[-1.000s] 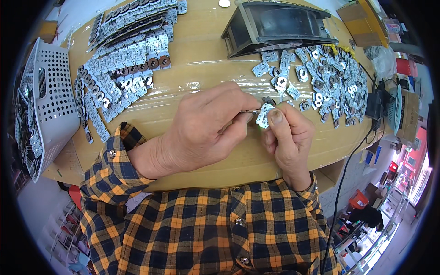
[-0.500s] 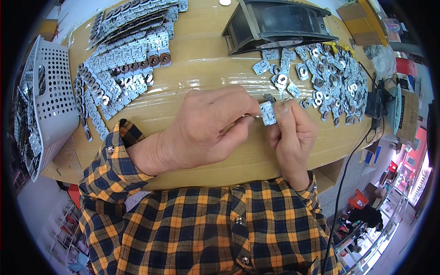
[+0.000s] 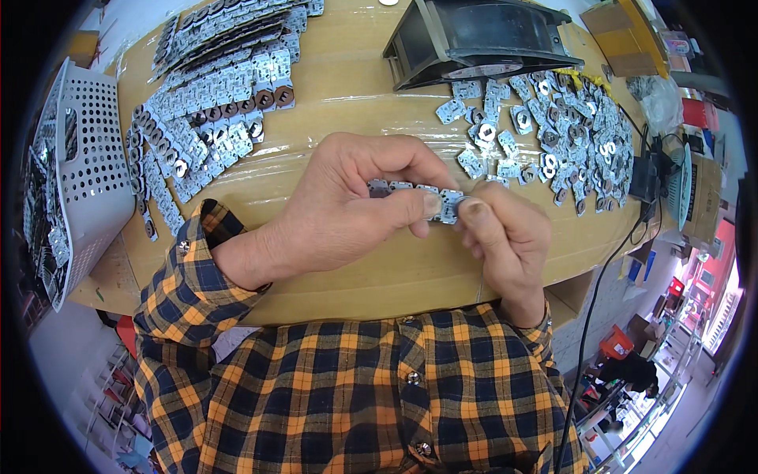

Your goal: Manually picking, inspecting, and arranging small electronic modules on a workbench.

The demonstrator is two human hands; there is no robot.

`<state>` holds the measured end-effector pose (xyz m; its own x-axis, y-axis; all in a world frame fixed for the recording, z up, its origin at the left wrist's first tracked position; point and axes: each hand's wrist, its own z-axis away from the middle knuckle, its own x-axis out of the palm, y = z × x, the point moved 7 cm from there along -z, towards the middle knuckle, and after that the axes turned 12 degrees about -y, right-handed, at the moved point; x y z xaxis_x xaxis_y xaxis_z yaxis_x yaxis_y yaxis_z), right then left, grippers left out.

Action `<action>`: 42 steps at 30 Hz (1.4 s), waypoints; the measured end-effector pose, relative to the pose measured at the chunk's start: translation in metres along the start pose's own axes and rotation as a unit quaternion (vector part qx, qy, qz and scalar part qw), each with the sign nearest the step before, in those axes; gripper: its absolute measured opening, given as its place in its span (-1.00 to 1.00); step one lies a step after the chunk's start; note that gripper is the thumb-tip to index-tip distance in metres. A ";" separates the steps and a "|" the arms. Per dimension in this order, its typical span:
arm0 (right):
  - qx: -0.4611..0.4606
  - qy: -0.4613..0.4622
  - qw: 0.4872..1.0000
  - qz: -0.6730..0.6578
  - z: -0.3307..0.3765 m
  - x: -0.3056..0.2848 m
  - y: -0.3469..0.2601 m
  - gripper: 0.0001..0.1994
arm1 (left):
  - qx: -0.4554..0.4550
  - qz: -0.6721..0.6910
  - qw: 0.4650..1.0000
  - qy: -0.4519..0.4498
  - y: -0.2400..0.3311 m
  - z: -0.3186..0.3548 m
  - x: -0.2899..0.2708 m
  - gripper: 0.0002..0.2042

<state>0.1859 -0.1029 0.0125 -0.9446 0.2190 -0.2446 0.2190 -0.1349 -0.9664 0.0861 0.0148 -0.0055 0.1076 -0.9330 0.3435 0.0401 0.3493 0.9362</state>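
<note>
Between my hands, over the middle of the table, is a strip of small circuit boards (image 3: pixel 448 208) joined in a row. My left hand (image 3: pixel 335 209) is closed around it, thumb pressing on top; part of the strip is hidden in the palm. At the strip's right end my right hand (image 3: pixel 509 237) is pinched, thumb against the fingers, gripping the end board. Just beyond the right hand lies a spread pile of loose single circuit boards (image 3: pixel 564 130), some with round brown parts. Stacked circuit board strips (image 3: pixel 229 91) sit at the far left.
A black fan (image 3: pixel 482 39) stands at the back. On the left, a white perforated basket (image 3: pixel 95 158) holds more boards. Cardboard boxes (image 3: pixel 620 35), a black cable (image 3: pixel 604 276) and a dark power adapter (image 3: pixel 643 182) are at the right edge. A person (image 3: pixel 628 371) is farther off.
The strip in my left hand now shows, turned flat. The single board no longer shows in my right fingers, which grip the strip's end. Loose boards at the pile's near left edge have shifted.
</note>
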 end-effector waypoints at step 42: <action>0.058 0.091 0.971 -0.215 0.003 0.007 0.023 -0.75 | 0.237 -0.417 0.875 0.073 0.036 0.010 0.012 -0.74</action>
<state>0.1834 -0.1070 -0.0112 -0.8811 0.4451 0.1599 -0.2258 -0.0987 -0.9692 0.0789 0.0158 0.0332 0.3637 -0.8136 -0.4537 -0.2481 -0.5540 0.7947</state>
